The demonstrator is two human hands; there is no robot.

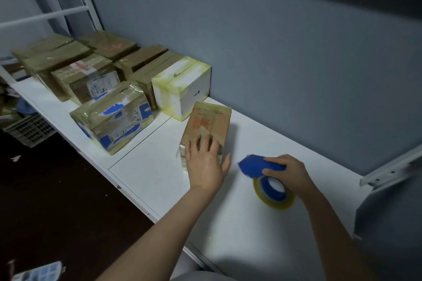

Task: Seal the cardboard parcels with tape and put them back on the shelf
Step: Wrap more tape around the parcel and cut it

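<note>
Upper left to centre of frame: the group of taped parcels [91, 75] sits on the white shelf [148, 178], glossy tape over their tops, a blue-marked parcel [114, 118] in front and a white box [182, 86] at the group's right end. They look sealed and shelved, so that part reads as done. Just right of centre the small brown parcel [210, 121] lies flat, touching or just beside the white box. Your left hand [206, 162] lies on its near end, fingers spread and flat, holding it down. Clear tape shows on that end, so this one looks mid-seal or nearly finished; it is not yet lined up with the others. Just right, your right hand [287, 169] curls round the blue tape dispenser [258, 165], its yellowish roll resting on the shelf. Room, left to right: a grey crate [29, 130] under the shelf, dark floor [57, 189], grey-blue wall [274, 52], a metal bracket [388, 171] at the right edge.
</note>
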